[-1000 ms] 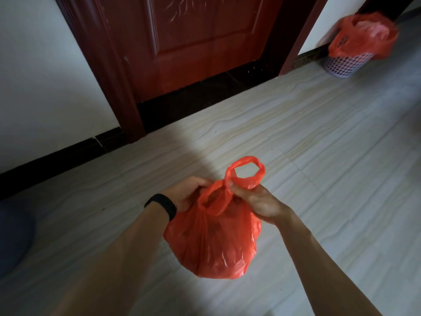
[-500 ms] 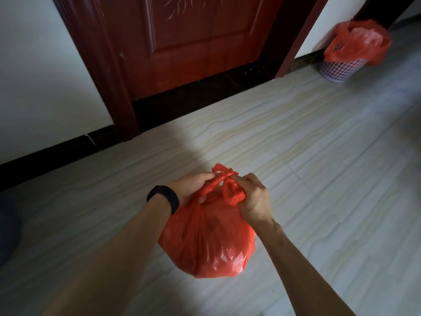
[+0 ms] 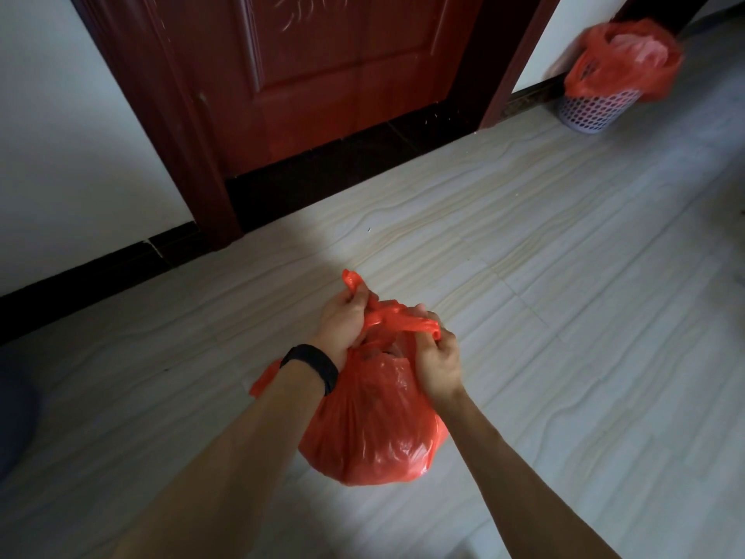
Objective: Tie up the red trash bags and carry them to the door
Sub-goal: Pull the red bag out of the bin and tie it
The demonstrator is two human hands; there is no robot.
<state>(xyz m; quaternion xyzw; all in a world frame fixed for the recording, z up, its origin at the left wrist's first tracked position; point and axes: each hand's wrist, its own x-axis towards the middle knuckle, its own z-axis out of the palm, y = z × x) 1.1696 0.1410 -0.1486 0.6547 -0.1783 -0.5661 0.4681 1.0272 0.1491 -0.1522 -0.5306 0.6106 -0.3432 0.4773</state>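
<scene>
- Right now the bag (image 3: 371,429) hangs low in the middle of the frame, and both hands pull on its two thin handles (image 3: 397,320).
- Thin red plastic can stretch and rip — a hard tug could snap a handle, I think, and then no knot can be made.
- If one hand lets go too soon, the bag may drop to the floor (image 3: 564,276) and spill, since its top looks not yet shut.
- A loose knot could slip open on the walk to the door (image 3: 342,74), at the top of the frame.
- Left hand (image 3: 342,320) — it is a closed fist around one handle, knuckles up, a black band (image 3: 312,367) on the wrist.
- Right hand (image 3: 439,363) is closed tight on the other handle, bent down at the wrist.
- Both arms reach out from the bottom of the frame, hands close together over the bag.
- One more red bag (image 3: 629,58) sits in a bin (image 3: 592,115) at the upper right, open and not tied.
</scene>
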